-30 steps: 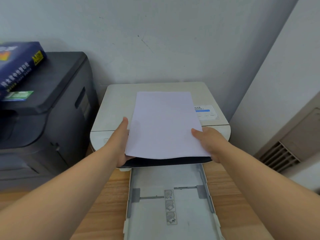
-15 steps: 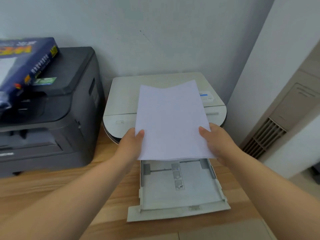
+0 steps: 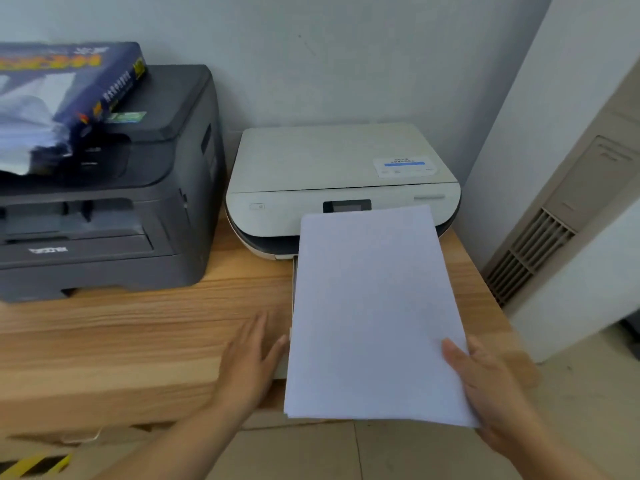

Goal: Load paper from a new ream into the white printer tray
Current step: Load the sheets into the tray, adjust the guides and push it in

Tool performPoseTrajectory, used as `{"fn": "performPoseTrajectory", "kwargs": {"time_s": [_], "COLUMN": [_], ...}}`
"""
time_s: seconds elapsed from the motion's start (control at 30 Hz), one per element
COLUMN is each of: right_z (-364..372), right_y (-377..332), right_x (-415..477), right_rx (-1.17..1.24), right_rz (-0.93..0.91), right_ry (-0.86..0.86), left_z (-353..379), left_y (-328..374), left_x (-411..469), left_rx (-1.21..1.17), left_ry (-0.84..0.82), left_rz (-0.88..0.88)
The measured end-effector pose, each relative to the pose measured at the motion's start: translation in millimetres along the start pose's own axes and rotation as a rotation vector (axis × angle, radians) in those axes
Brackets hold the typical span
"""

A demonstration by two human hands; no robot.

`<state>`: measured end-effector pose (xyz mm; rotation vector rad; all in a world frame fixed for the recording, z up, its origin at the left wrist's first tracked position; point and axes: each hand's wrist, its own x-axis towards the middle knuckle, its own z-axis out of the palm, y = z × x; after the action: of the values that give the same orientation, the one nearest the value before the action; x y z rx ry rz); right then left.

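A stack of white paper (image 3: 374, 313) hangs flat over the pulled-out tray in front of the white printer (image 3: 329, 161). My right hand (image 3: 485, 382) grips the stack's near right corner, thumb on top. My left hand (image 3: 249, 362) is off the paper, fingers spread, its thumb close to the stack's left edge. The paper hides nearly the whole tray; only a thin strip of the tray's left rim (image 3: 293, 285) shows. The opened blue ream (image 3: 65, 91) lies on the black printer at the left, its torn wrapper showing white sheets.
The black printer (image 3: 104, 202) stands left of the white one on a wooden table (image 3: 138, 334). A wall and a vented grey unit (image 3: 540, 244) close in the right side. Tiled floor lies below the table's front edge.
The paper has come down and towards me, from above the printer lid to over the tray. My left hand has let go of the stack. My view has pulled back.
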<state>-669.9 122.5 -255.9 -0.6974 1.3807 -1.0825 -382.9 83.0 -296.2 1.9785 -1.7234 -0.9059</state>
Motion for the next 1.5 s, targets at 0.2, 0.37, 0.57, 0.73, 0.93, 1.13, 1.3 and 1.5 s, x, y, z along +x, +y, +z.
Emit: {"fn": "performPoseTrajectory", "kwargs": {"time_s": [0.2,0.37,0.57,0.73,0.93,1.13,1.3,1.5], "right_z": [-15.1,-27.7,-45.1,-41.4,-29.9,-29.5,-38.1,-50.3], "right_y": [33.3,58.8,77.7,73.0,60.6,50.8,48.7,39.4], "right_x": [-31.1,-50.9,-66.2,-69.6,-64.7,-58.6,-49.0,-47.9], "right_rx": [0.047,0.102,-0.049,0.005,0.094,0.024,0.099,0.107], "right_rz": [0.039,0.131,0.237,0.288,0.272,0.238,0.286,0.354], "right_ry": [-0.010,-0.020,0.052,0.020,0.027,-0.023,-0.101,-0.140], "left_z": [19.2,25.4,29.3,30.7,31.9,32.4,32.6,32.7], "left_y": [-18.1,-21.2,-20.5,-21.8,-22.3,-23.1,-25.4,-25.6], "left_x": [-16.9,-22.0,-27.6,-28.2,-27.4,-27.6,-27.4,-26.4], "left_rx": [0.263,0.340,0.406,0.415,0.416,0.421,0.417,0.425], "left_ry": [0.034,0.094,0.145,0.152,0.162,0.167,0.165,0.172], "left_rz": [-0.058,-0.014,0.035,0.043,0.050,0.048,0.052,0.054]}}
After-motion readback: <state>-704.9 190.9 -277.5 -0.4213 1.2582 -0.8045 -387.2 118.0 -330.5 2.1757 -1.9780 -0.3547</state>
